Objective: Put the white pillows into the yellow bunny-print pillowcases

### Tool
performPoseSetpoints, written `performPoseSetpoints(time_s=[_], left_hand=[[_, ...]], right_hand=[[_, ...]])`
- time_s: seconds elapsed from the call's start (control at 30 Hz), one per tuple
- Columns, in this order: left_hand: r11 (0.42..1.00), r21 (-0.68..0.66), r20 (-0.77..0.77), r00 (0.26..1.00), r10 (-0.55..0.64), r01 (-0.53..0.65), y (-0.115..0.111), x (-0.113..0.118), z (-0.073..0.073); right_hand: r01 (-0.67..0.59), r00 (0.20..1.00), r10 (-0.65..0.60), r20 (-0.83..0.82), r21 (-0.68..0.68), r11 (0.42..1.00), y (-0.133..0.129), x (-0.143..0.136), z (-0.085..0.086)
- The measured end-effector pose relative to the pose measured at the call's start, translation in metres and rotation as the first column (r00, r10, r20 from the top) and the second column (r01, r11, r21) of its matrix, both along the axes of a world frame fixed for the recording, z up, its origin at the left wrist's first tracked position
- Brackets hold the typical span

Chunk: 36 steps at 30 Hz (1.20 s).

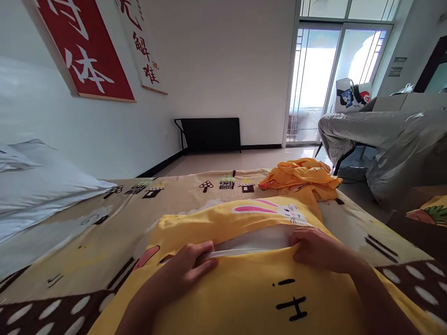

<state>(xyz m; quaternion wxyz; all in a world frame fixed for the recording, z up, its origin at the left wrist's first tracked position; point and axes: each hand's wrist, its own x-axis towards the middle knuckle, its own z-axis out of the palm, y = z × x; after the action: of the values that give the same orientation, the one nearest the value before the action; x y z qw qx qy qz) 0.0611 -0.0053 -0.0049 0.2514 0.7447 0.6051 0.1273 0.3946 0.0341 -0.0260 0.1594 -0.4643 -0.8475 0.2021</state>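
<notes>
A yellow pillowcase [244,293], printed with a rabbit and the letters "Hi", lies in front of me on the bed. Through its long opening a white pillow [254,239] shows. My left hand [186,267] pinches the near edge of the opening at its left end, thumb and fingers closed on the cloth. At the right end, my right hand [316,249] is closed round the pillowcase edge, its fingertips partly hidden. Between the hands the cloth edge is stretched nearly straight.
A patterned blanket [188,188] covers the bed. A crumpled orange cloth [302,174] lies at its far right, and white bedding [45,177] at left. A plastic-covered table [377,125] stands at right. A black folded panel [211,134] leans on the back wall.
</notes>
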Motion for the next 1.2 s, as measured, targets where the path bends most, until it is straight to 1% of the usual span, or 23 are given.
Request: performPoseSetpoints(time_s=[0.07,0.13,0.23,0.33,0.4,0.5,0.6,0.63,0.67,0.73,0.8,0.87,0.93,1.0,1.07,1.13,1.2], left_hand=[[0.998,0.062,0.0,1.0,0.014,-0.014,0.002,0.001,-0.002],[0.991,0.127,0.021,0.999,0.039,-0.041,0.006,0.002,-0.006],[0.979,0.18,0.044,0.996,0.084,-0.09,0.01,0.001,-0.009],[0.967,0.23,0.062,0.993,0.101,-0.112,0.009,-0.002,-0.009],[0.962,0.243,0.07,0.992,0.108,-0.121,0.008,-0.003,-0.01],[0.967,0.219,0.054,0.991,0.118,-0.128,0.011,0.0,-0.014],[0.967,0.223,-0.004,0.992,0.124,-0.12,0.017,0.008,-0.019],[0.965,0.233,-0.034,0.991,0.13,-0.119,0.019,0.011,-0.02],[0.964,0.238,-0.066,0.989,0.135,-0.116,0.02,0.012,-0.02],[0.966,0.236,-0.117,0.983,0.138,-0.108,0.021,0.012,-0.017],[0.97,0.218,-0.144,0.98,0.137,-0.104,0.018,0.007,-0.012],[0.971,0.208,-0.137,0.98,0.147,-0.116,0.015,-0.004,-0.007],[0.969,0.207,-0.112,0.981,0.16,-0.134,0.013,-0.019,-0.005],[0.964,0.216,-0.097,0.979,0.177,-0.153,0.012,-0.034,-0.005],[0.959,0.228,-0.123,0.972,0.198,-0.167,0.014,-0.046,-0.007],[0.946,0.262,-0.172,0.956,0.238,-0.189,0.015,-0.053,-0.008],[0.917,0.339,-0.209,0.934,0.291,-0.211,0.016,-0.056,-0.007]], right_hand=[[0.013,0.999,-0.013,0.048,0.009,1.0,0.004,-0.004,-0.006],[0.004,0.998,-0.006,0.063,0.035,0.999,0.005,-0.008,-0.009],[0.025,0.999,-0.027,0.024,0.104,0.994,0.001,-0.01,-0.002],[0.1,0.995,-0.102,0.003,0.174,0.98,-0.009,-0.012,0.008],[0.154,0.987,-0.158,0.002,0.215,0.964,-0.014,-0.014,0.01],[0.219,0.975,-0.221,-0.022,0.264,0.939,-0.009,-0.017,0.002],[0.314,0.949,-0.311,-0.054,0.289,0.904,0.007,-0.019,-0.012],[0.328,0.943,-0.33,-0.044,0.282,0.901,0.013,-0.017,-0.016],[0.327,0.943,-0.333,-0.024,0.265,0.907,0.018,-0.015,-0.019],[0.29,0.955,-0.298,0.009,0.203,0.935,0.025,-0.006,-0.022],[0.266,0.964,-0.266,-0.017,0.112,0.957,0.027,0.005,-0.021],[0.272,0.96,-0.269,-0.079,0.03,0.962,0.027,0.016,-0.017],[0.294,0.948,-0.291,-0.13,0.004,0.956,0.026,0.021,-0.014],[0.302,0.943,-0.29,-0.164,0.053,0.952,0.025,0.021,-0.012],[0.288,0.946,-0.261,-0.193,0.127,0.949,0.026,0.019,-0.012],[0.284,0.946,-0.243,-0.214,0.188,0.94,0.027,0.018,-0.013],[0.305,0.941,-0.254,-0.224,0.235,0.923,0.029,0.019,-0.014]])
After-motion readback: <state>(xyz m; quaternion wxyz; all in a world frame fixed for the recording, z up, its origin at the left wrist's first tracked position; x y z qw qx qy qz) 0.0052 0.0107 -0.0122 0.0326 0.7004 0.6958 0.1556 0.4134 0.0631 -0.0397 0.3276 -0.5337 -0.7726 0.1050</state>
